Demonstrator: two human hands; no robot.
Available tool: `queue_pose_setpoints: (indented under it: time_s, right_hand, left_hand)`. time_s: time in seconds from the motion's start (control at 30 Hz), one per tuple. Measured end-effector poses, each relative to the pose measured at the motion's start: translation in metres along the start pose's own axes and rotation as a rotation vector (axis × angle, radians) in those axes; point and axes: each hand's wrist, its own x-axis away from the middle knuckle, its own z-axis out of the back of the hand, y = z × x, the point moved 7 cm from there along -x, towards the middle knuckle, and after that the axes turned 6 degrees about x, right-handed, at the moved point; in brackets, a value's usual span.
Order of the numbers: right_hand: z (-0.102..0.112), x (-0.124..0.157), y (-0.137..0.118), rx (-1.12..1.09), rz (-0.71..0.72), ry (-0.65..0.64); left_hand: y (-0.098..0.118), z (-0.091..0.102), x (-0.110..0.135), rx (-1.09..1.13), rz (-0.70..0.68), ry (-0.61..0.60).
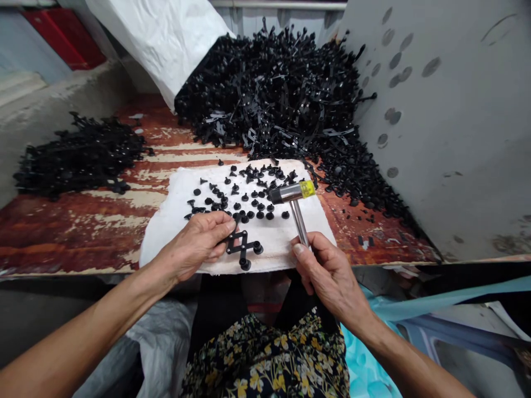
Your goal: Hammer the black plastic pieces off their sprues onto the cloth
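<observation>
My left hand (207, 236) pinches a black jointed scissor linkage (244, 243) between thumb and fingers, above the front of a white cloth (161, 232). Two round black caps sit on the linkage's free ends. In my right hand (326, 265) is a small mallet (292, 192), gripped by its metal handle. Its head has a yellow face on the right and a black one on the left, and it is raised over the cloth. Several loose black round-headed plugs (260, 207) lie scattered on the cloth behind both hands.
A large heap of black linkages (274, 88) rises at the back, partly under a white sack (166, 38). Another black pile (83, 155) lies on the left of the worn red-brown tabletop (99, 221). A grey panel (456, 121) stands along the right side.
</observation>
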Motion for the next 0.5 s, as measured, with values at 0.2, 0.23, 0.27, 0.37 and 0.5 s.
queue_pose_setpoints:
  time_s: [0.2,0.23,0.27,0.37,0.5]
  right_hand:
    - [0.0001,-0.0009,-0.0012,-0.003,-0.001,0.002]
    - [0.0001,-0.0009,-0.0013,-0.003,-0.002,0.001]
    - [0.0000,-0.0010,-0.0014,-0.003,-0.002,0.001]
    - [-0.0002,-0.0007,-0.0020,0.001,-0.002,-0.002]
    - [0.0000,-0.0003,-0.0033,0.017,0.002,-0.004]
  left_hand:
    - [-0.0003,-0.0001,0.0006,0.000,0.011,0.011]
    - [-0.0003,-0.0001,0.0007,-0.001,0.011,0.010]
    - [-0.0003,-0.0001,0.0008,-0.002,0.010,0.007]
    - [-0.0010,0.0006,0.0008,-0.005,0.008,0.000]
    - [-0.0030,0.0027,0.0006,-0.026,0.007,0.007]
